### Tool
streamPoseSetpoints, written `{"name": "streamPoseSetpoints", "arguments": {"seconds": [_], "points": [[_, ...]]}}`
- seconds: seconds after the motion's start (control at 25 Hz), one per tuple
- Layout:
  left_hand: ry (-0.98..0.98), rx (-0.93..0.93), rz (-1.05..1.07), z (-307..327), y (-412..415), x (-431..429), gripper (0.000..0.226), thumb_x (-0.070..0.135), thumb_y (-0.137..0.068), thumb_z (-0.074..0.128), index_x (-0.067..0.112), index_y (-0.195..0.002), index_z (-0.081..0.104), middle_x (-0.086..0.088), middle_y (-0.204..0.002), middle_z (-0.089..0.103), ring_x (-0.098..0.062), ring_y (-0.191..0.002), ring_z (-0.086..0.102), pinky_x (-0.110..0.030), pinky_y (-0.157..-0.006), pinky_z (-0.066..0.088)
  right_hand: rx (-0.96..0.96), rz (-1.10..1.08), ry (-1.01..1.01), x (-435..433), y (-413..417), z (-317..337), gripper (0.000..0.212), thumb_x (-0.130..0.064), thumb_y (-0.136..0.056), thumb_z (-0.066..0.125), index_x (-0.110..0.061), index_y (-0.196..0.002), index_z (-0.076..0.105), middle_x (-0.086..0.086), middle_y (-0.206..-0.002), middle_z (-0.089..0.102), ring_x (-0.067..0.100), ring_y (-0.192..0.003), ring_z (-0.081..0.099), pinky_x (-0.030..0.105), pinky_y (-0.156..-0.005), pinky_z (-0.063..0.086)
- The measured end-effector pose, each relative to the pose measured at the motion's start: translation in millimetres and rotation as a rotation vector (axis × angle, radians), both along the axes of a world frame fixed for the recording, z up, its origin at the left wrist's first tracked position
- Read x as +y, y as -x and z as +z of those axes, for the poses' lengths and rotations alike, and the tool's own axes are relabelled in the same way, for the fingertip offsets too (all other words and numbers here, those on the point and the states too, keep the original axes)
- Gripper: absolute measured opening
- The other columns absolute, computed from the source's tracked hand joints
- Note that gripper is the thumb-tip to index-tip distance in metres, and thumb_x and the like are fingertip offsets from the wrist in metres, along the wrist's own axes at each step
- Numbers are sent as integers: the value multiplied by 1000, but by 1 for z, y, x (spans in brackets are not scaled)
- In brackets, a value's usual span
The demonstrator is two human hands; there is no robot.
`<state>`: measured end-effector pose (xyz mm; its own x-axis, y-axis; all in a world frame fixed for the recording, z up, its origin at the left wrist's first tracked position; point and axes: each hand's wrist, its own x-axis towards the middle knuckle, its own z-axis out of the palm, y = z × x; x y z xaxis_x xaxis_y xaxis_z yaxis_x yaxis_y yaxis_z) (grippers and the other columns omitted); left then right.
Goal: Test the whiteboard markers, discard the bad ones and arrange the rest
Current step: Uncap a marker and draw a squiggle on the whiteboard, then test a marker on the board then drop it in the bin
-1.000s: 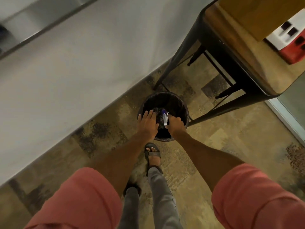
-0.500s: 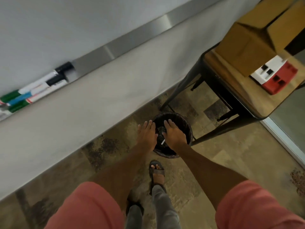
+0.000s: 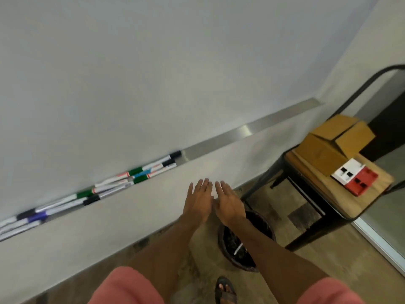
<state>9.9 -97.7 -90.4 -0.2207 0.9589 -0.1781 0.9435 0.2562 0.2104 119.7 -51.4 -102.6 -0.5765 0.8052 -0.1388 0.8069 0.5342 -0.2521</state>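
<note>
Both empty hands, left hand (image 3: 198, 200) and right hand (image 3: 230, 202), hover above the bin (image 3: 263, 224).

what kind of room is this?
Likely an office or classroom: a wall whiteboard with markers in its metal tray, and a waste bin on the floor beside a small table.

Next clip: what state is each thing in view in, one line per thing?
left hand: open, fingers straight, holding nothing.
right hand: open, fingers straight, holding nothing.
markers: lying along the whiteboard tray.
bin: upright on the floor, uncovered.
discarded marker: lying inside the bin.
cardboard box: resting on the stool.
</note>
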Motion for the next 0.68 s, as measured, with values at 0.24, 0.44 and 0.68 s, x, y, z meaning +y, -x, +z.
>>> {"name": "streamPoseSetpoints", "arguments": {"seconds": [0.24, 0.44, 0.68], "points": [[-84, 53, 124, 51, 52, -39, 59, 33, -103, 29, 17, -150, -2, -2, -158, -8, -19, -145, -10, -42, -119, -6, 32, 82, -105, -16, 59, 59, 64, -47, -100, 32, -21, -151, 6, 3, -159, 3, 20, -147, 3, 33, -117, 10], [-140, 80, 247, 75, 91, -63, 57, 37, -103, 20, 16, -150, -4, -2, -158, -8, -20, -145, -10, -41, -118, -8, 90, 156, -149, -16, 105, 91, 60, -44, -100, 34, -22, -151, 11, 2, -159, 10, 19, -146, 11, 31, -116, 15], [-146, 59, 403, 71, 126, -71, 56, 32, -103, 24, 15, -150, -2, -3, -159, -5, -19, -146, -6, -42, -117, -8, 133, 290, -152, 0, 146, 88, 53, -34, -98, 46, -15, -145, 29, 3, -148, 36, 19, -135, 35, 30, -108, 35]]}}
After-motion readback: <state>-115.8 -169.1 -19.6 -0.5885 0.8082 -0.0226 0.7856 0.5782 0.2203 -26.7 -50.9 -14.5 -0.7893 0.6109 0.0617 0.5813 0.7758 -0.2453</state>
